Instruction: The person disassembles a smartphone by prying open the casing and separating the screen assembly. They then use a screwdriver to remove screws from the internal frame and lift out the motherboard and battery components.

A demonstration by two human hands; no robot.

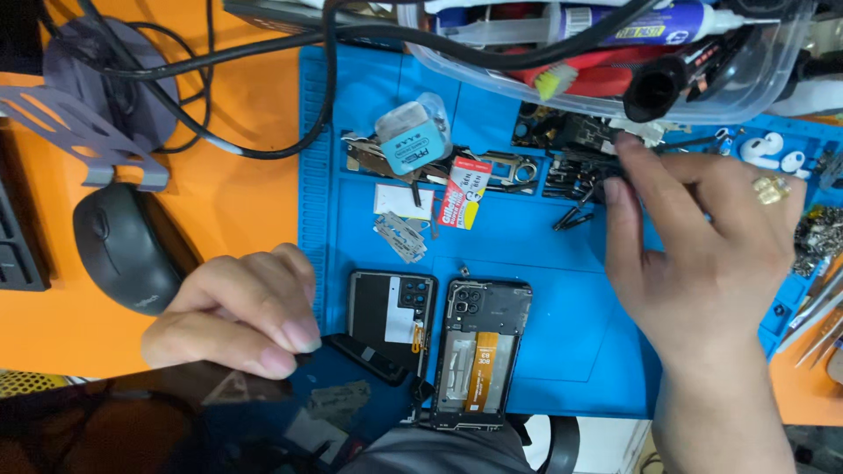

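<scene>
Phone screen panel (202,412): dark glass at the blue mat's (536,246) lower-left corner, tilted up, likely to keep it off the parts.
Left hand (237,320): fingers pinched narrow on the panel's top edge, steadying it.
Back cover (391,316): flat on the mat, just right of that hand.
Opened phone frame (483,351): beside the cover, insides up.
Right hand (702,237): over the mat's top-right trays, fingertips closing on small black parts (575,175); whether anything is held, cannot tell.
</scene>
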